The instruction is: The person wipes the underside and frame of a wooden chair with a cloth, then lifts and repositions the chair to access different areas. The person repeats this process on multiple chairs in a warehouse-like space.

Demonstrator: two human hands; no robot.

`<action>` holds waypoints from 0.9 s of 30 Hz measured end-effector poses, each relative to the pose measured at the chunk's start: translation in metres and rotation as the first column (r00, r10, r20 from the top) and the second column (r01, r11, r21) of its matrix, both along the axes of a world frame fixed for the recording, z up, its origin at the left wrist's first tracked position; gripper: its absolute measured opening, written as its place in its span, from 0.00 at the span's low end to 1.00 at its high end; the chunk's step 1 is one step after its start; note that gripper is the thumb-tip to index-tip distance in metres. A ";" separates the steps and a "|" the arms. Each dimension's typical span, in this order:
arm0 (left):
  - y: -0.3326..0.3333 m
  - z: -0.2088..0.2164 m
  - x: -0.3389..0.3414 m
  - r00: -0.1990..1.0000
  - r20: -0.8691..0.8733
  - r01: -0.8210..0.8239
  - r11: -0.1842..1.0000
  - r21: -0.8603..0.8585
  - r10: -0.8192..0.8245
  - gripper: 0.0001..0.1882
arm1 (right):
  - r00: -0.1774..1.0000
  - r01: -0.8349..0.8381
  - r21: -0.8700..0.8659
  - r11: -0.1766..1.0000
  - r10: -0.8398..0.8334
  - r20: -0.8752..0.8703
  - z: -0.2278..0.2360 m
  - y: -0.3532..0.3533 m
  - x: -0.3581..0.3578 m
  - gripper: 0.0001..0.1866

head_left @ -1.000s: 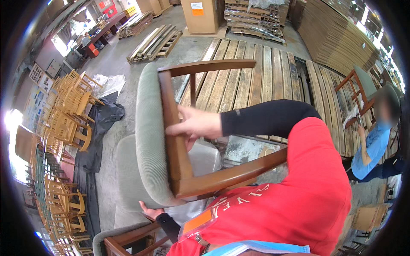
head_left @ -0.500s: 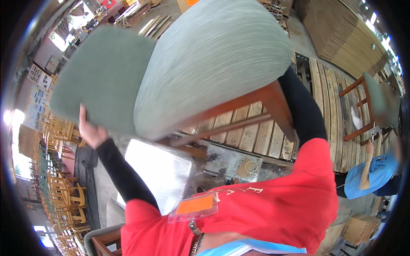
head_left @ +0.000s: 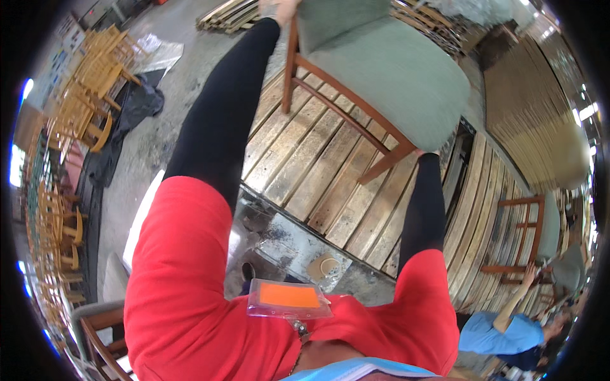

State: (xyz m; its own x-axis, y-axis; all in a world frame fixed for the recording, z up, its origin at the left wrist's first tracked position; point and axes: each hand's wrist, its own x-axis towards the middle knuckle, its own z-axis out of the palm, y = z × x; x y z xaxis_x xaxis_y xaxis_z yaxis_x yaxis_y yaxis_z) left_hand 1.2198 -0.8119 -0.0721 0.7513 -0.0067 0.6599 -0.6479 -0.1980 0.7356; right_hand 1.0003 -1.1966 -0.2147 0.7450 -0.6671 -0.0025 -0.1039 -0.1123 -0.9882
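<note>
A chair [head_left: 400,76] with a grey-green padded seat and reddish-brown wooden legs stands over the wooden slats in front of me. At the top edge, my left hand [head_left: 279,9] is closed on the side of its backrest [head_left: 340,22]; the fingers are partly cut off by the frame. My right hand [head_left: 424,153] is at the near right corner of the seat, by the top of a leg. Most of that hand is hidden under the seat edge. Whether every leg touches the slats I cannot tell.
The slatted platform [head_left: 330,184] stretches away to the right. Another chair [head_left: 537,235] is there beside a person in a blue shirt [head_left: 508,330]. Stacked cardboard [head_left: 527,101] stands far right. Light wooden chairs [head_left: 95,82] line the left. A wooden-framed chair [head_left: 95,330] is near lower left.
The chair was tilted up close to me with its backrest to the left; now it is lower, farther away and more upright. My left hand has moved up and right, my right hand lower.
</note>
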 end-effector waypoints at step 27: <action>0.399 -0.164 -1.006 -0.691 -0.722 -0.672 0.389 0.630 -0.024 0.27 | 0.439 -0.436 0.804 0.404 0.876 -0.202 -0.232 0.466 -0.298 0.16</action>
